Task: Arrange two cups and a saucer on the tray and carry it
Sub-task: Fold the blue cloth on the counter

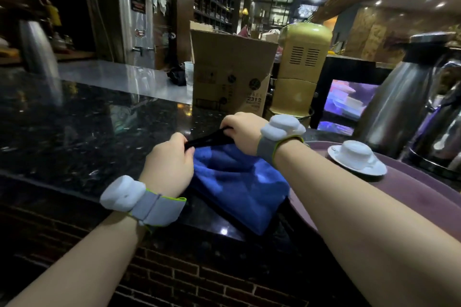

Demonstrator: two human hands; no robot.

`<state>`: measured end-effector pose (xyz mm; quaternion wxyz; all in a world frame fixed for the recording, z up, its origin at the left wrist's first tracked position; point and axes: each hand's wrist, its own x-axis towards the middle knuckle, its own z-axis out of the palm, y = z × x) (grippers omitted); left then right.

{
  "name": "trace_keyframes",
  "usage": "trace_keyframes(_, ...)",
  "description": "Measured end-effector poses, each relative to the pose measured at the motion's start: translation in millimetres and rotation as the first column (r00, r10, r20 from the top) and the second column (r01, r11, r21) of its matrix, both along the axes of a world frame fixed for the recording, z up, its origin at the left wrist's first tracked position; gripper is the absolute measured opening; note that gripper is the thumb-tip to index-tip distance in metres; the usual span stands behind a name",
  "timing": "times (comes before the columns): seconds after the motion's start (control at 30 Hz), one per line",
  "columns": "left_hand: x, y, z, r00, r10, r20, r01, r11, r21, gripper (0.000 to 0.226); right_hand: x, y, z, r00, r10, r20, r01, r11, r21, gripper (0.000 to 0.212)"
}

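2 hands [203,147] clamped on blue cloth [239,184]; tray [424,187], cup [355,153], saucer [374,171] right of them.

Both bare forearms reached forward, each wrist wrapped in a grey band carrying a white pod. The left hand [169,162] was curled with fingertips pinched together. The right hand [243,132] was fisted just beyond it, knuckles up.
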<state>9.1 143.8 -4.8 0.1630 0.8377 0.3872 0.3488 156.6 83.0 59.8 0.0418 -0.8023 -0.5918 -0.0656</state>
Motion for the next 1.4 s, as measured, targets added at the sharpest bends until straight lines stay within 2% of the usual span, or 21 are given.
trace_keyframes(0.13,0,2,-2,0.995,0.033,-0.098,-0.034,0.999,-0.008,0.023,7,0,-7,0.993,-0.045,-0.107,0.05,0.998,0.039,0.047)
trace_keyframes(0.23,-2,5,-5,0.991,0.055,-0.124,-0.06,0.998,-0.034,0.023,17,-13,1,0.954,-0.125,-0.271,0.129,0.992,-0.002,0.065)
trace_keyframes(0.27,-3,4,-5,0.99,0.063,-0.128,-0.067,0.997,-0.029,0.022,19,-18,3,0.945,-0.137,-0.296,0.133,0.991,-0.035,0.065)
trace_keyframes(0.33,-3,0,-4,0.983,0.084,-0.161,-0.086,0.996,-0.002,0.021,24,-23,3,0.948,-0.135,-0.287,0.121,0.99,-0.065,0.05)
trace_keyframes(0.4,-3,-5,-4,0.974,0.106,-0.2,-0.101,0.994,0.038,0.023,26,-21,-3,0.959,-0.144,-0.246,0.146,0.989,-0.009,0.036)
trace_keyframes(0.5,-7,-15,-3,0.972,0.142,-0.188,-0.108,0.978,0.179,0.028,25,-19,-14,0.954,-0.194,-0.23,0.206,0.978,0.031,0.045)
trace_keyframes(0.57,-11,-24,-2,0.99,0.042,-0.132,0.005,0.942,0.334,0.034,26,-23,-15,0.959,-0.223,-0.177,0.226,0.974,-0.001,0.047)
trace_keyframes(0.6,-13,-33,0,0.987,-0.094,-0.132,0.137,0.921,0.366,0.037,27,-28,-14,0.96,-0.239,-0.147,0.239,0.971,-0.019,0.043)
trace_keyframes(0.67,-18,-55,6,0.884,-0.422,-0.201,0.464,0.846,0.263,0.046,26,-40,-9,0.954,-0.284,-0.095,0.28,0.958,-0.053,0.038)
trace_keyframes(0.73,-19,-78,8,0.746,-0.586,-0.316,0.647,0.751,0.135,0.06,23,-55,-4,0.945,-0.324,-0.049,0.32,0.945,-0.074,0.038)
trace_keyframes(0.8,-16,-91,3,0.707,-0.573,-0.415,0.67,0.73,0.135,0.072,19,-67,-3,0.936,-0.351,0.021,0.352,0.935,-0.048,0.04)
trace_keyframes(0.87,-14,-94,-2,0.729,-0.533,-0.429,0.644,0.747,0.167,0.073,16,-76,-4,0.925,-0.38,0.014,0.381,0.923,-0.048,0.039)
trace_keyframes(0.97,-12,-94,-7,0.747,-0.515,-0.421,0.64,0.729,0.243,0.06,11,-83,-7,0.906,-0.409,-0.106,0.394,0.909,-0.14,0.04)
trace_keyframes(1.07,-13,-97,-7,0.79,-0.541,-0.288,0.607,0.753,0.252,0.04,10,-88,-1,0.899,-0.364,-0.242,0.373,0.928,-0.01,0.034)
trace_keyframes(1.13,-14,-92,0,0.846,-0.528,-0.074,0.533,0.834,0.143,0.029,11,-84,6,0.845,-0.28,-0.456,0.368,0.923,0.115,0.023)
trace_keyframes(1.23,-14,-67,16,0.936,-0.307,0.171,0.32,0.946,-0.053,0.02,12,-64,15,0.681,-0.166,-0.713,0.418,0.887,0.193,0.016)
trace_keyframes(1.3,-12,-45,22,0.973,-0.158,0.171,0.185,0.971,-0.155,0.023,13,-45,16,0.532,-0.108,-0.84,0.469,0.863,0.186,0.015)
trace_keyframes(1.4,-7,-18,23,0.999,-0.028,-0.038,0.021,0.983,-0.181,0.025,17,-15,5,0.358,-0.056,-0.932,0.502,0.853,0.142,0.012)
